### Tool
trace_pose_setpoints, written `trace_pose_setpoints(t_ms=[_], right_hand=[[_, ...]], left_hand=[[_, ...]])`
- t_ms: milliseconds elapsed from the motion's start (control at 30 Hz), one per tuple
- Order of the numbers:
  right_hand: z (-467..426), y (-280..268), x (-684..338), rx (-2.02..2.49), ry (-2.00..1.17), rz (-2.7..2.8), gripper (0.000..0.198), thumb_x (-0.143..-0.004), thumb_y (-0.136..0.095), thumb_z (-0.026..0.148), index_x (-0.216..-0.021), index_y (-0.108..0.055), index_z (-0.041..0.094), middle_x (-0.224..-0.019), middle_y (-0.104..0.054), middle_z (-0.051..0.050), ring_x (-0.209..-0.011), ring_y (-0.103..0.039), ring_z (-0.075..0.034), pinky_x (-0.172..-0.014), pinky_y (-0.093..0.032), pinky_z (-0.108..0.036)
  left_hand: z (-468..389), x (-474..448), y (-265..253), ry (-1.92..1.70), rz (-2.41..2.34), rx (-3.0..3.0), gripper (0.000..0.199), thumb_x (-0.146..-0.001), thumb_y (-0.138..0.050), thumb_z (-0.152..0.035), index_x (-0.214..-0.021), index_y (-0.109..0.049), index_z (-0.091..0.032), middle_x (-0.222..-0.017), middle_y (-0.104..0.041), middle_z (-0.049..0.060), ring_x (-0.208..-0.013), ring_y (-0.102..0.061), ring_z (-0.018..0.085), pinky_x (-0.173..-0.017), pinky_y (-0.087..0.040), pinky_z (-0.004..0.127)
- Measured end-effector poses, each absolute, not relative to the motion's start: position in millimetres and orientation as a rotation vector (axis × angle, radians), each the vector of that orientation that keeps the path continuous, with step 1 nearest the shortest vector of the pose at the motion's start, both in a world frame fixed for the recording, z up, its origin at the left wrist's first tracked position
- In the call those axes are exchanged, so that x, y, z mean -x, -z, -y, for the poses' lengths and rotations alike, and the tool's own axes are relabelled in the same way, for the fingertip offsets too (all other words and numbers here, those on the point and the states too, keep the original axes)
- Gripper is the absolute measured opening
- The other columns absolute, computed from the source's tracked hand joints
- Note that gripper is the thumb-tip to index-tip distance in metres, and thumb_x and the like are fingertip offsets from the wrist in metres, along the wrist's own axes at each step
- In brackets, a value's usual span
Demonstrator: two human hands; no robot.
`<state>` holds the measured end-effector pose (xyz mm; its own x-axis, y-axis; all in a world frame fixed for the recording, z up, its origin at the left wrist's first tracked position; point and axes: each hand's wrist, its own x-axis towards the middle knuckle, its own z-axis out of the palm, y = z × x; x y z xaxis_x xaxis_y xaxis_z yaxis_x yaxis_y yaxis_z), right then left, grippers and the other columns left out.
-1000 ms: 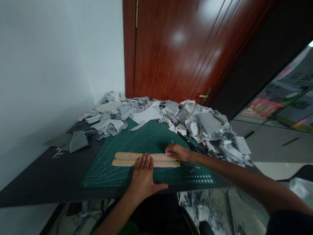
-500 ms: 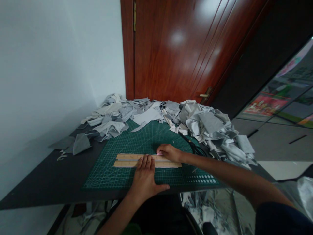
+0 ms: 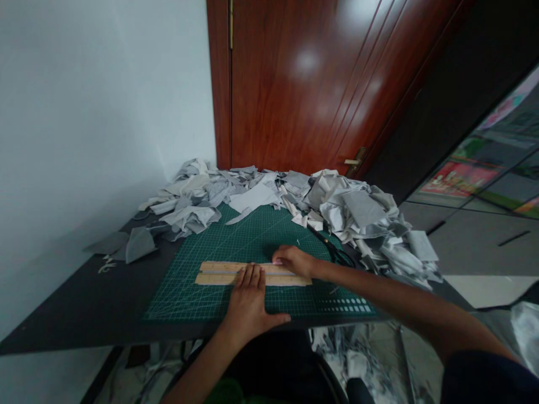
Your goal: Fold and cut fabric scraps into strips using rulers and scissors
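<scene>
My left hand (image 3: 249, 297) lies flat with its fingers stretched across a long tan template (image 3: 217, 278), pressing it onto the green cutting mat (image 3: 248, 235). A narrow slot runs lengthwise along the template, with a pale grey line showing in it. At the template's far edge, right of centre, my right hand (image 3: 295, 260) is closed in a pinch. Something small and pinkish shows at its fingertips, too small to make out. Black-handled scissors (image 3: 337, 252) lie on the mat beyond my right forearm, blades pointing away.
A heap of grey and white fabric scraps (image 3: 252, 193) lines the table's back, piled higher at the right (image 3: 362, 210). Grey pieces (image 3: 140, 245) and some white threads (image 3: 106, 264) lie at the left on the dark table (image 3: 76, 308). Behind stand a wall and a wooden door (image 3: 286, 90).
My right hand has shifted slightly to the right along the template's far edge. My left hand keeps its place on the template.
</scene>
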<state>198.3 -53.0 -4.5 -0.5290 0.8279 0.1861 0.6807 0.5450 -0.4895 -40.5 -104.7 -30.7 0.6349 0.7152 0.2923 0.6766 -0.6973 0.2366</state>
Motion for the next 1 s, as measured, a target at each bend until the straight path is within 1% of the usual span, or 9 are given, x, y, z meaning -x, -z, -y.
trace_pose_setpoints(t_ms=[167,367,467,633,767,1000], right_hand=[[68,-3,-232,1.279,-0.496,2.433,0.019,-0.095,-0.058,0.008,-0.085,-0.071,0.017,-0.084,-0.071,-0.005,-0.081,-0.063,-0.019,-0.077,-0.048,-0.028],[87,-5,-268,1.348,-0.48,2.424,0.027,-0.093,-0.051,0.003,-0.083,-0.071,0.017,-0.083,-0.07,-0.006,-0.084,-0.063,-0.019,-0.08,-0.047,-0.029],[91,-4,-276,1.361,-0.495,2.395,0.027,-0.093,-0.05,0.003,-0.085,-0.072,0.017,-0.084,-0.07,-0.006,-0.084,-0.064,-0.019,-0.081,-0.049,-0.03],[93,-1,-273,1.378,-0.511,2.306,0.025,-0.096,-0.05,0.007,-0.088,-0.072,0.016,-0.088,-0.072,-0.007,-0.086,-0.066,-0.019,-0.083,-0.052,-0.032],[89,0,-264,1.367,-0.542,2.279,0.021,-0.096,-0.054,0.01,-0.088,-0.072,0.017,-0.088,-0.072,-0.007,-0.084,-0.067,-0.019,-0.08,-0.052,-0.03],[75,-1,-242,1.316,-0.564,2.301,0.019,-0.096,-0.056,0.01,-0.089,-0.072,0.016,-0.087,-0.072,-0.006,-0.084,-0.067,-0.019,-0.081,-0.051,-0.03]], left_hand=[[103,40,36,-0.582,-1.18,-2.738,0.128,-0.06,-0.064,-0.093,-0.148,-0.047,-0.002,-0.155,-0.047,0.029,-0.148,-0.038,0.046,-0.125,-0.027,0.059],[100,40,43,-0.65,-1.159,-2.727,0.128,-0.059,-0.061,-0.095,-0.15,-0.044,-0.006,-0.154,-0.048,0.027,-0.149,-0.037,0.046,-0.125,-0.026,0.06],[100,40,42,-0.633,-1.167,-2.738,0.128,-0.059,-0.06,-0.095,-0.15,-0.044,-0.006,-0.154,-0.048,0.027,-0.149,-0.037,0.045,-0.125,-0.026,0.06],[101,39,39,-0.606,-1.187,-2.744,0.126,-0.059,-0.062,-0.093,-0.149,-0.046,-0.006,-0.154,-0.049,0.027,-0.148,-0.038,0.045,-0.125,-0.026,0.059],[101,39,40,-0.64,-1.18,-2.737,0.125,-0.059,-0.064,-0.092,-0.15,-0.045,-0.009,-0.154,-0.049,0.025,-0.148,-0.038,0.045,-0.124,-0.026,0.059],[102,39,37,-0.601,-1.189,-2.759,0.126,-0.06,-0.061,-0.094,-0.148,-0.047,-0.004,-0.154,-0.049,0.027,-0.147,-0.039,0.046,-0.124,-0.028,0.059]])
